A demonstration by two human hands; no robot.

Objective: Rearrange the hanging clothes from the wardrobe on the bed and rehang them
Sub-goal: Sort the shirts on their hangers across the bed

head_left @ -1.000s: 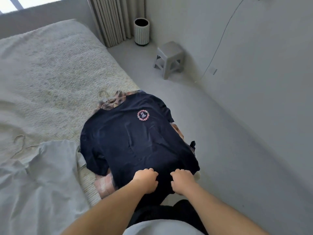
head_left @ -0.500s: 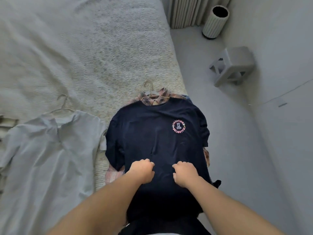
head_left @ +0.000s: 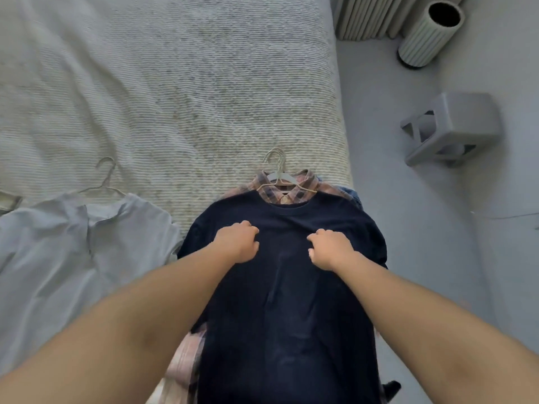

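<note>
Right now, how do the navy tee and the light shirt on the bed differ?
The navy tee is dark; the light shirt is pale blue-grey. The navy tee tops a pile over a plaid shirt; the light shirt lies to its left. Both hands, left hand and right hand, grip the navy tee; neither touches the light shirt. Both lie on the bed.

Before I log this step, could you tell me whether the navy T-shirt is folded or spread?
Spread: the navy T-shirt lies flat, full length, atop the plaid shirt.

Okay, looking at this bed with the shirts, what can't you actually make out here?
Head view only:
- Plaid shirt: mostly covered by the navy T-shirt.
- Left hand and right hand: fingertips curled under, grip unclear.
- Light blue shirt: cut off by the left edge.
</note>
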